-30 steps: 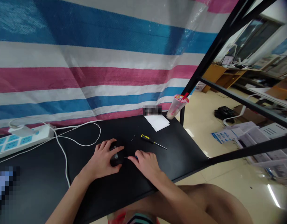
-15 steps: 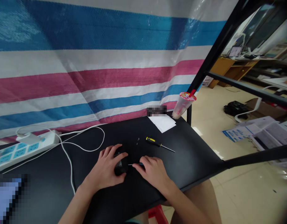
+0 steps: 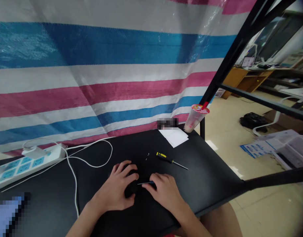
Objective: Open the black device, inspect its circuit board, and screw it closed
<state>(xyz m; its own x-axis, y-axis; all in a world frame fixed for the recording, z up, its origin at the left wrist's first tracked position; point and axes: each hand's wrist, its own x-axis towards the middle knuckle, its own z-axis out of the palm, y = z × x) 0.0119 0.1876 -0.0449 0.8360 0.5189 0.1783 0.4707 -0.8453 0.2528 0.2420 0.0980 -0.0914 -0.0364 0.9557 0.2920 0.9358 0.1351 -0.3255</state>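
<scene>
Lying on the black desk [image 3: 205, 174], one dark object [image 3: 132, 189], details indistinct, clasped between the thumb and bent, spread fingers of the left hand [image 3: 118, 189]. To its right, one slim blue-handled screwdriver [image 3: 151, 182], pinched by thumb and fingers of the right hand [image 3: 165, 190], shaft pointing toward the object, contact at the tip not discernible. Beyond: pale bits [image 3: 148, 154] near one black-and-yellow screwdriver [image 3: 166, 158], white paper [image 3: 174, 137] farther back, one lidded cup [image 3: 195, 119] with red straw, and, far left, one white power strip [image 3: 56, 153].
</scene>
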